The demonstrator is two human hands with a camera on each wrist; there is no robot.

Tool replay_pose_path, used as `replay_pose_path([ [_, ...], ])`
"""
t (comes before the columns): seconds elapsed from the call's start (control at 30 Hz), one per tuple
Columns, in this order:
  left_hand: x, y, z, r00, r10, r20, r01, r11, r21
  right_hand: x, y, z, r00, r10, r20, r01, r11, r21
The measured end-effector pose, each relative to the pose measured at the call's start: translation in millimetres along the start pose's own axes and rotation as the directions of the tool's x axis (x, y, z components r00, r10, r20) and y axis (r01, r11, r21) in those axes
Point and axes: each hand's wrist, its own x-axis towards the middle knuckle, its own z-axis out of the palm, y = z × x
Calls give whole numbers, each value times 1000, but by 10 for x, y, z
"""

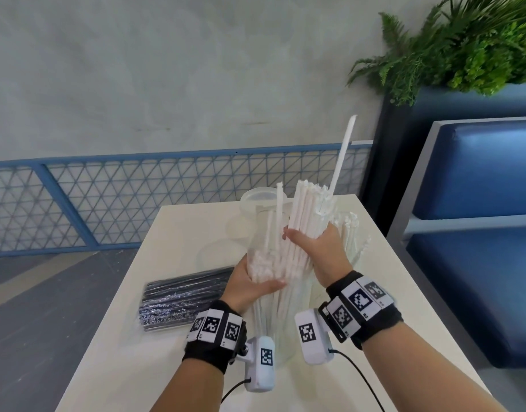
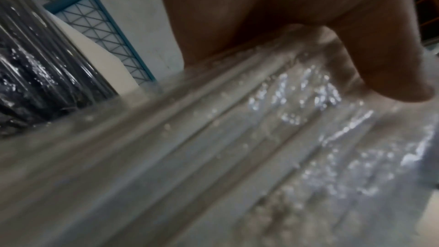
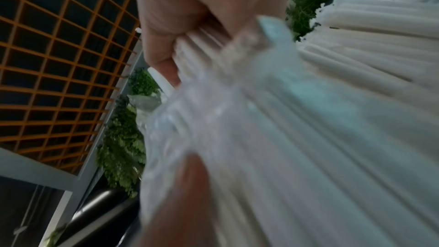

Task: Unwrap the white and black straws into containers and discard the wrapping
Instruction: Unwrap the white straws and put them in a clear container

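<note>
Head view: right hand (image 1: 315, 251) grips white straws (image 1: 306, 209), left hand (image 1: 250, 285) clutches wrapping (image 1: 264, 263); one loose straw (image 1: 342, 153) could fall.

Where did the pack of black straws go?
In the head view, the wrapped pack of black straws lies flat on the white table, on the left, just beside the left hand and near the table's left edge.
</note>
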Motion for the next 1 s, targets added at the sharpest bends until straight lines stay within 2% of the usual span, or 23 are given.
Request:
replay_pose_path([
  [0.17,9,-57,12,998,12,-65,-15,999,-45,-56,103,20,999,33,41,-33,999,-10],
  [0.4,31,-17,3,997,6,-74,-12,997,-79,-8,-22,16,999,-52,-12,52,998,20],
  [0.57,36,19,8,999,23,-27,-25,997,-70,58,-141,33,995,-70,76,79,989,-127],
  [0.67,34,4,44,998,29,-58,-33,997,-65,39,-93,67,991,-78,107,101,968,-230],
  [0.8,33,-31,20,992,19,-121,-30,996,-88,74,-170,15,990,-137,-25,133,985,-112],
  [1.0,47,-1,1,994,19,-109,-24,998,-50,162,-343,-19,974,-154,-168,156,988,-5],
])
